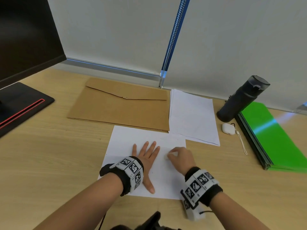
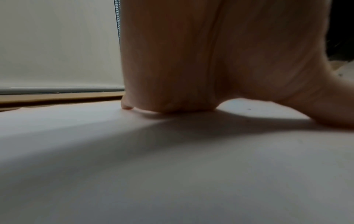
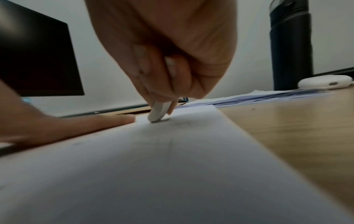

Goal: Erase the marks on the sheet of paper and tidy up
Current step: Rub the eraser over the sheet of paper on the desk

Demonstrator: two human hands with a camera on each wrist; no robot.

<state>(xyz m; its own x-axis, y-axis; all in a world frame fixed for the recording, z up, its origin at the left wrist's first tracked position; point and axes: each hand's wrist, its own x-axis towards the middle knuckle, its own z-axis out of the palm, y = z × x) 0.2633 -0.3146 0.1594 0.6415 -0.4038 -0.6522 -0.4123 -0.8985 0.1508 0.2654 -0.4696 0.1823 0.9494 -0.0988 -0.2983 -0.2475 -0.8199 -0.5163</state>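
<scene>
A white sheet of paper [image 1: 126, 138] lies on the wooden desk in front of me. My left hand [image 1: 147, 155] lies flat on it with fingers spread, pressing it down; the left wrist view shows the palm [image 2: 191, 68] resting on the sheet [image 2: 172, 166]. My right hand [image 1: 179, 155] pinches a small white eraser [image 1: 166, 157] between thumb and fingers. In the right wrist view the eraser [image 3: 160, 112] touches the paper [image 3: 153, 174], beside faint pencil marks [image 3: 181, 124].
A brown envelope folder [image 1: 121, 107] lies behind the sheet, a stack of white paper [image 1: 192, 117] to its right. Further right are a dark bottle [image 1: 242, 98], a white earbud case [image 1: 228, 128] and green folders [image 1: 274, 136]. A monitor [image 1: 25, 34] stands far left.
</scene>
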